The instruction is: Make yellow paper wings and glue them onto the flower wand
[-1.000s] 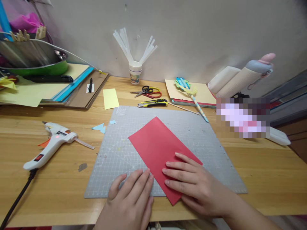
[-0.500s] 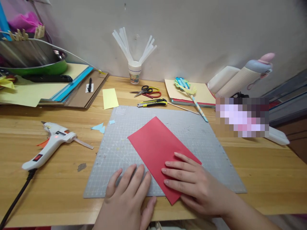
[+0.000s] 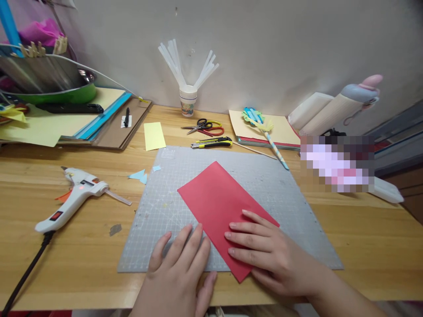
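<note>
A red sheet of paper (image 3: 214,198) lies slanted on a grey cutting mat (image 3: 152,211), its near corner reaching past the mat's front edge. My right hand (image 3: 264,248) rests flat on the lower right part of the sheet, fingers stretched out. The thumb of that hand is partly hidden at the paper's near edge. Just left of the sheet, my left hand (image 3: 180,264) lies on the mat with its fingers spread, the fingertips close to the paper's long edge. Nothing is held in it.
Left of the mat lies a glue gun (image 3: 76,193) with a lit red light. Beyond the mat are scissors (image 3: 203,126), a utility knife (image 3: 211,142), a yellow paper (image 3: 154,136) and a paper cup (image 3: 188,101) of glue sticks. A paper flower (image 3: 256,116) rests at the back right.
The whole view has shifted slightly, so everything appears a little further right. Both hands and the red paper keep nearly the same places relative to the mat.
</note>
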`<state>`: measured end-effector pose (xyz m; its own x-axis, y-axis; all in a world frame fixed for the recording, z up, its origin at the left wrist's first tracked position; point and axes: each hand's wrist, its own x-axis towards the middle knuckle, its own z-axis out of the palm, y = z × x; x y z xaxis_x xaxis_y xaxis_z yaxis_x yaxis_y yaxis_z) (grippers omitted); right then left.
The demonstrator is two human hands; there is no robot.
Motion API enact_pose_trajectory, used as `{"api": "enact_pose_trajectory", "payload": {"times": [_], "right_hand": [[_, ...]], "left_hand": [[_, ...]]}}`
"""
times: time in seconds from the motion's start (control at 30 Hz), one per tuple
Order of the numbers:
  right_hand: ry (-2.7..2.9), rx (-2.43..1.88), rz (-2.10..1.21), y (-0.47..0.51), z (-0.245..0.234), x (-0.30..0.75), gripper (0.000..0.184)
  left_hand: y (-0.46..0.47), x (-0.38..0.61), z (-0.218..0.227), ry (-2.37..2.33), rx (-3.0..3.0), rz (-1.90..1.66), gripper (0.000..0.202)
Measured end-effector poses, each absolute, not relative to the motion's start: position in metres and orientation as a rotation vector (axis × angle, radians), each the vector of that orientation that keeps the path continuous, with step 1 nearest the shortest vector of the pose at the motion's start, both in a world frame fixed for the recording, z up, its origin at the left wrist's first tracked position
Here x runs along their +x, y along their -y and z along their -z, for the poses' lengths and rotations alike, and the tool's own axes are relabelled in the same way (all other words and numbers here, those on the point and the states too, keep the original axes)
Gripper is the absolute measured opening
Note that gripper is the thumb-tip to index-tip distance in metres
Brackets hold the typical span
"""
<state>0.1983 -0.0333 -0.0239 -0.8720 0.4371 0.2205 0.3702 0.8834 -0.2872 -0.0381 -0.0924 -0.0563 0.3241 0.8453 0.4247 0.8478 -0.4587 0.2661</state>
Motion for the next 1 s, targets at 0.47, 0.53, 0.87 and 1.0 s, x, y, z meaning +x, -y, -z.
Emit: {"api": "enact_pose_trajectory", "payload": {"times": [0.47,0.53,0.87,1.0], "right_hand": [[2.767,-0.569,-0.349,0.0320,0.0247,0.1968,0.036],[2.767,-0.563,-0.355,0.0316,0.0244,0.1965,0.035],[2.777,-0.561,-0.364,0.0320,0.0244,0.1968,0.037],[2.775,-0.548,-0.380,0.0320,0.0251,0.1967,0.038]], "left_hand": [[0.0932,-0.0376,0.0560,1.676,-2.556,0.805,0.038],[0.0930,-0.0379,0.0555,1.686,-2.545,0.805,0.038],[0.0924,-0.0375,0.0536,1.633,-2.587,0.791,0.041],[0.0916,-0.0374,0.0532,1.627,-2.580,0.800,0.040]]}}
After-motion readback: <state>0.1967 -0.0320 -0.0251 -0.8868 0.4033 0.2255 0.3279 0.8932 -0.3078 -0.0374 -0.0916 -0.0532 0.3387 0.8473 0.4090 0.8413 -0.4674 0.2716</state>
